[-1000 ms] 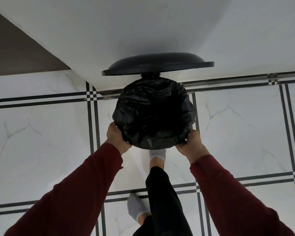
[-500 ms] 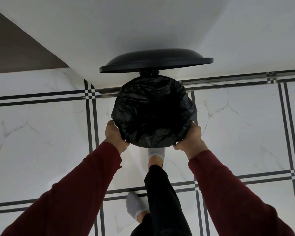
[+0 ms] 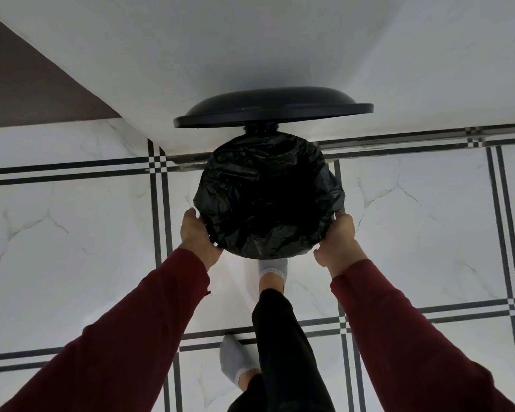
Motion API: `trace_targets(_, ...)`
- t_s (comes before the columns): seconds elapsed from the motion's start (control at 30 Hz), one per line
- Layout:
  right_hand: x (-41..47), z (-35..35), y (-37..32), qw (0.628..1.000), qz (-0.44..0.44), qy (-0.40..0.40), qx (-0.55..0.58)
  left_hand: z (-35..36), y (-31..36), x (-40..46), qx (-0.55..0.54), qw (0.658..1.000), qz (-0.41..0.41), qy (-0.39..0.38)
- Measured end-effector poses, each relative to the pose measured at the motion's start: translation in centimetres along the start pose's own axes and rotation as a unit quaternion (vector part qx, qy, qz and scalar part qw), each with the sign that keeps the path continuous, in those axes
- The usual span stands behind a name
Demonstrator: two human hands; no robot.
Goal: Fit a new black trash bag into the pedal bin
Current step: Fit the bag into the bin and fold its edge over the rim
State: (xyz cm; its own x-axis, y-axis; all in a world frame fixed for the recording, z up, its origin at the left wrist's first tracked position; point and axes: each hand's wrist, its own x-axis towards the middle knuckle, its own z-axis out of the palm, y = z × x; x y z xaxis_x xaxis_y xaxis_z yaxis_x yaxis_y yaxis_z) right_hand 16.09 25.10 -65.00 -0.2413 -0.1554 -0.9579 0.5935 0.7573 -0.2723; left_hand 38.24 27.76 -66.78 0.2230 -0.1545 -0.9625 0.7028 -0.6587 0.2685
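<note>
Gripping trash bag point(image 3: 268, 197) rim between them: left hand point(image 3: 198, 236), right hand point(image 3: 338, 245), fingers curled under.

White marble-look floor tiles point(image 3: 72, 233) lying in a grid, double black border lines point(image 3: 158, 221) crossing — plain white wall point(image 3: 250, 40) rising behind, grey-brown panel point(image 3: 27, 90) showing at upper left.

The light is dim, soft and cool, with the white wall point(image 3: 250, 40) shading to grey just above the raised bin lid point(image 3: 274, 111), where a blurred shadow pools. The black trash bag point(image 3: 268, 197) shows faint glints on its creases around a centre that sinks to featureless black, and a pale sheen lies on the floor tiles point(image 3: 72, 233) just below it. Focus is fairly sharp near the lid, while tile lines bow toward the frame edges from wide-angle distortion.
</note>
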Motion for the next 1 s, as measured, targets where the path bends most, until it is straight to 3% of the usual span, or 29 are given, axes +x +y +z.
trace_targets(0.3,3.0,-0.8,0.5,0.997,0.01,-0.047,0.062,-0.5,0.5,0.7,0.008,0.999,-0.039,-0.019)
trace_targets(0.37,2.4,-0.8,0.0,0.999,-0.04,0.015,-0.025,-0.2,1.1,0.6,0.076,0.996,0.002,0.037)
trace_targets(0.4,2.6,-1.0,-0.1,0.988,-0.107,0.072,-0.08,-0.2,1.3,0.9,0.113,0.988,0.043,0.096)
trace_targets(0.47,2.6,-1.1,-0.2,0.92,-0.308,0.189,-0.154,0.1,1.8,1.1,0.154,0.963,0.16,0.154)
trace_targets(0.53,2.6,-0.6,-0.5,0.844,-0.447,0.174,-0.241,1.0,2.6,0.9,0.148,0.954,0.228,0.129)
trace_targets(0.6,3.2,0.2,-1.0,0.798,-0.479,0.121,-0.346,2.0,3.5,1.1,0.181,0.944,0.257,0.095)
trace_targets(0.67,4.1,1.2,-1.9,0.778,-0.452,0.099,-0.425,2.5,4.3,1.8,0.221,0.944,0.232,0.074)
trace_targets(0.83,4.0,3.1,-5.5,0.806,-0.356,0.056,-0.471,2.7,4.8,4.2,0.199,0.967,0.16,0.013)
trace_targets(0.9,4.5,3.8,-6.8,0.843,-0.276,0.023,-0.46,2.8,5.0,4.6,0.183,0.972,0.15,0.008)
trace_targets(1.0,6.5,3.7,-7.8,0.916,-0.191,-0.031,-0.351,2.9,5.0,5.3,0.173,0.976,0.134,-0.001)
